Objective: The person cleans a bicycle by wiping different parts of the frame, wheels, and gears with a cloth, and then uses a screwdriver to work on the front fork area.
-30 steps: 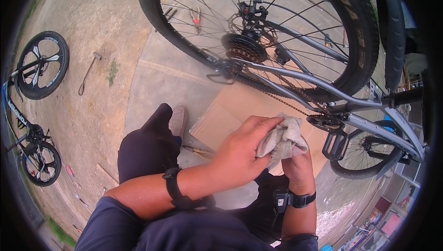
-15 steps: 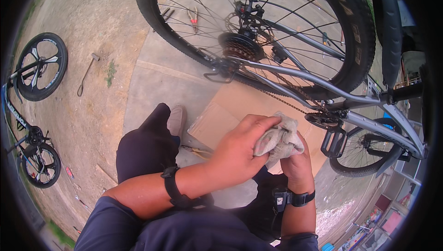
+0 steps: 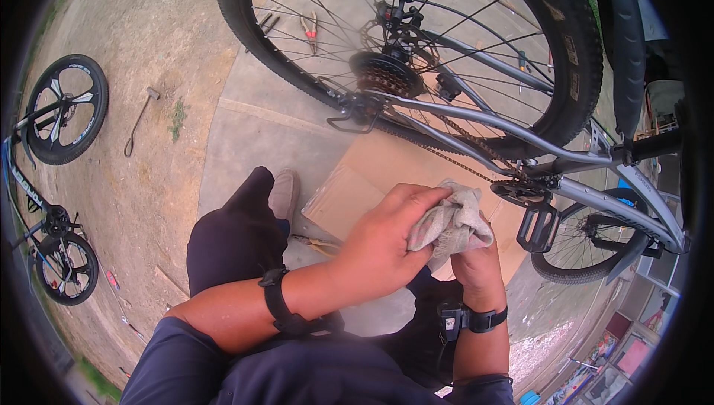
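A crumpled, greyish-beige rag is bunched between my two hands. My left hand grips it from the left, thumb lying along its upper edge. Beneath and to the right, my right hand is wrapped at the rag; most of its fingers are hidden under the cloth. Just beyond my hands stands a grey bicycle frame, its rear wheel at the top. The chain, the rear sprockets and a black pedal are close by, apart from my hands.
A flat cardboard sheet lies under the bicycle. Red-handled pliers rest on the concrete beyond the wheel. At the left are a hammer and a second bicycle. Shelving with assorted goods stands at the lower right.
The rag has shifted very slightly and its folds sit a little differently in my hands. Both hands keep their hold; the bicycle looks unmoved.
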### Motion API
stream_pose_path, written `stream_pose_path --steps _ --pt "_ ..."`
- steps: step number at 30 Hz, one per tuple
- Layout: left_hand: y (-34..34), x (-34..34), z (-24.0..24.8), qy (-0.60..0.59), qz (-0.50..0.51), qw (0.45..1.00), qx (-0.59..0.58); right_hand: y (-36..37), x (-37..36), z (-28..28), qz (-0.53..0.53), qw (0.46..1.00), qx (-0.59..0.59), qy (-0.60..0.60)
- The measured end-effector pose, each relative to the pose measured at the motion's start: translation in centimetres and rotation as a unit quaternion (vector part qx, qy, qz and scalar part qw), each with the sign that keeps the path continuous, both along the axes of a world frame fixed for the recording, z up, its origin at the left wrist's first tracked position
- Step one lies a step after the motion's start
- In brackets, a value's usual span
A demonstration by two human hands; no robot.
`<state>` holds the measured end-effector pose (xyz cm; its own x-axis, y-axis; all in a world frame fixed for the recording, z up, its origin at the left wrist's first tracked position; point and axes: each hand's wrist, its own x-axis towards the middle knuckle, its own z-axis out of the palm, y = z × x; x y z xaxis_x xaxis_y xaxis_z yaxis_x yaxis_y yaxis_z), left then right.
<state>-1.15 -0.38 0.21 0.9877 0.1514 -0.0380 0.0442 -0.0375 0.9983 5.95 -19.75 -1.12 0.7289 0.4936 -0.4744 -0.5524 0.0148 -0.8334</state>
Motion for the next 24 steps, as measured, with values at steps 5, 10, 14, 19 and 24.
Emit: stream_pose_path --steps 5,10,14,19,24 --pt "0.02 -0.03 0.03 0.002 0.004 1.0 -0.005 -0.51 0.09 -0.61 0.016 1.0 0.017 0.004" --pt "0.09 -0.07 0.11 0.001 0.005 1.0 -0.007 -0.56 -0.09 -0.65 0.017 1.0 -0.004 0.003" --pt "0.19 -0.04 0.09 0.002 0.004 1.0 -0.007 -0.42 -0.05 -0.63 0.019 1.0 -0.017 0.002" --pt "0.16 -0.04 0.08 0.002 0.005 1.0 -0.006 -0.47 -0.06 -0.87 0.011 1.0 0.015 0.004" --pt "0.2 -0.04 -0.11 -0.004 0.0 1.0 0.012 -0.37 0.09 -0.93 0.018 1.0 0.02 0.002"
